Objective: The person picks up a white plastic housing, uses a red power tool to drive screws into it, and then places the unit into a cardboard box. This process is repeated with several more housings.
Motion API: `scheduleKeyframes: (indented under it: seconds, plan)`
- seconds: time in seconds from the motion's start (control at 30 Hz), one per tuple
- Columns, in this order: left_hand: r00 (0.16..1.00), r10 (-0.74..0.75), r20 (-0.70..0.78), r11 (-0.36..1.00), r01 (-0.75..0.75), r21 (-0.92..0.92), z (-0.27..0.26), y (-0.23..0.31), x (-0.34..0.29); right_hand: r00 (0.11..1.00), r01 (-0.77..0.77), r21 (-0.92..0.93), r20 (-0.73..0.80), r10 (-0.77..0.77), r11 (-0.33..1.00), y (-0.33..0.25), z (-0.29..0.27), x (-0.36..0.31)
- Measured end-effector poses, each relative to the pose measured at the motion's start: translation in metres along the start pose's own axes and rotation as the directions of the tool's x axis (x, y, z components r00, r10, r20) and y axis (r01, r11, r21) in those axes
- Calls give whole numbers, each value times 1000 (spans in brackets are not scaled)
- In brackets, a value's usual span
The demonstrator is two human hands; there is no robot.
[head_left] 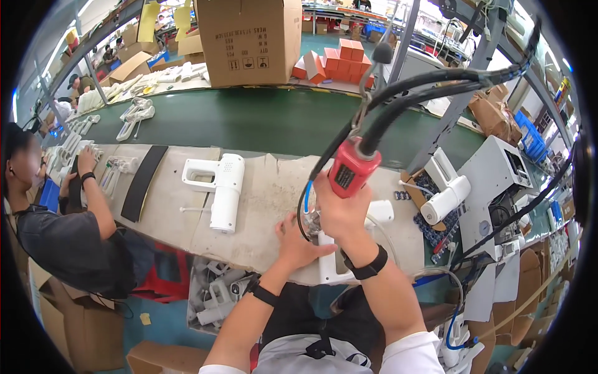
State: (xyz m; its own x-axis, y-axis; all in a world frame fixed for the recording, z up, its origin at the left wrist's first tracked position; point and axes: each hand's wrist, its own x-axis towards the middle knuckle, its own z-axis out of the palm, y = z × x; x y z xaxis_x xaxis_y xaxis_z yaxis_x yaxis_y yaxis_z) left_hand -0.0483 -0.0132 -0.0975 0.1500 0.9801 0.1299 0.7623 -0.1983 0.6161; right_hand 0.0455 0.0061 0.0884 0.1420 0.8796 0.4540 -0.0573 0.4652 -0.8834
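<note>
While my right hand (pixel 339 209) grips the red power screwdriver (pixel 351 169) that hangs from thick black hoses (pixel 430 84), my left hand (pixel 298 246) lies flat with fingers spread, pressing down on the white plastic gun-shaped casing (pixel 333 265) just below the middle of the frame. That hand holds nothing; it only pushes.

I think the tool tip could slip off the casing, because the tip is hidden behind my right hand and I cannot see it well. My left fingers are just beside that spot, so a slip could poke them. The hoses pull up and to the right, so they could tug the tool sideways. The casing sits right at the near edge of the beige padded worktop (pixel 274 187). If I push too hard it could slide off toward the grey bin of white parts (pixel 215 293) below.

To the left of my hands there is open room on the worktop, up to a second white gun-shaped casing (pixel 218 187) and a long black strip (pixel 143 181). To the right it is tight: a white roll (pixel 445 199) and a small box of dark parts (pixel 430 221) stand near. Another person's arm (pixel 96 193) works well apart at the left of the frame. Behind the worktop runs a green belt (pixel 274 121).
</note>
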Motion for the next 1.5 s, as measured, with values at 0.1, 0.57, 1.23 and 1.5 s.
scheduleKeyframes:
  seconds: [0.1, 0.57, 1.23, 1.5]
  plan:
    - [1000, 29, -9, 997, -30, -69, 21, -18, 3, 995, -58, 19, 80, 57, 998, 6, 3, -3]
    - [983, -172, -60, 979, 164, -120, -32, 28, -3, 994, 108, 24, -33, -107, 994, -26, -23, 9]
    - [967, -253, -37, 966, 251, -65, -17, 23, 29, 959, 128, 88, -265, -100, 988, -58, -62, -1]
    - [961, -276, -14, 958, 274, -80, -13, 27, 30, 965, 65, -78, -250, -83, 995, -19, -94, -10]
